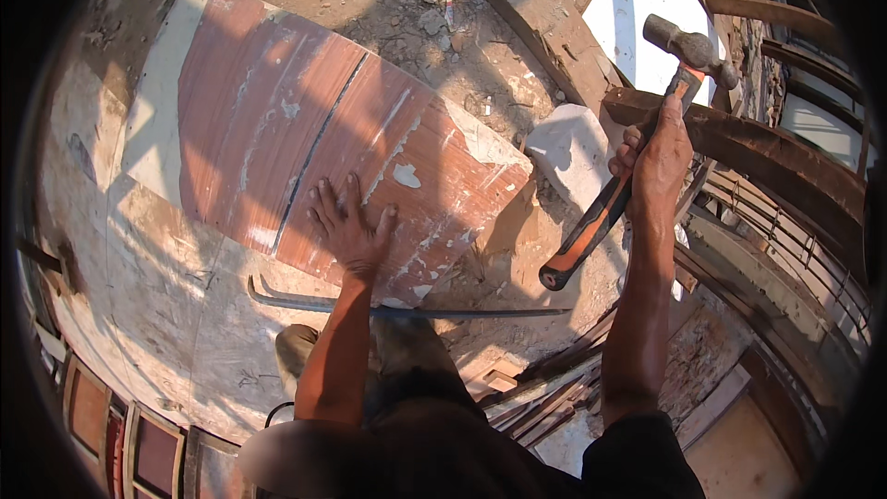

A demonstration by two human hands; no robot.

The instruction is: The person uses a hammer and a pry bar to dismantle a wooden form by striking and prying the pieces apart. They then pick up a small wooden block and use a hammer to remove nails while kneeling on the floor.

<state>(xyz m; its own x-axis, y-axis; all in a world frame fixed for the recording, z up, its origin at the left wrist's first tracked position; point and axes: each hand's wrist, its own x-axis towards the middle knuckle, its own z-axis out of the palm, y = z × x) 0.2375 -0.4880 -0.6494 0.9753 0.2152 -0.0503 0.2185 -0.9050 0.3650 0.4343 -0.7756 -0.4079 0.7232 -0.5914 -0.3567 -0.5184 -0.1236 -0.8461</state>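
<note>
My right hand (658, 162) is wrapped round the upper part of the handle of a ball-peen hammer (584, 233), raised on the right. Its handle is black and orange, and the worn metal head points up and away from me. Fingers spread, my left hand (356, 231) lies flat on a reddish-brown, wood-grained panel (268, 111). The panel has chipped pale patches, a dark groove across it and a cream strip at its left end. Below the panel's near edge lies a dark pry bar (471, 313) with a hooked left end, partly hidden behind my left forearm.
A pale stone block (571, 152) sits right of the panel. Wooden beams (739, 134) and a white sheet (637, 18) lie at the upper right. Rubble (434, 14) covers the ground beyond the panel. Scrap wood strips (554, 397) are piled at the lower right; framed panels (152, 448) stand lower left.
</note>
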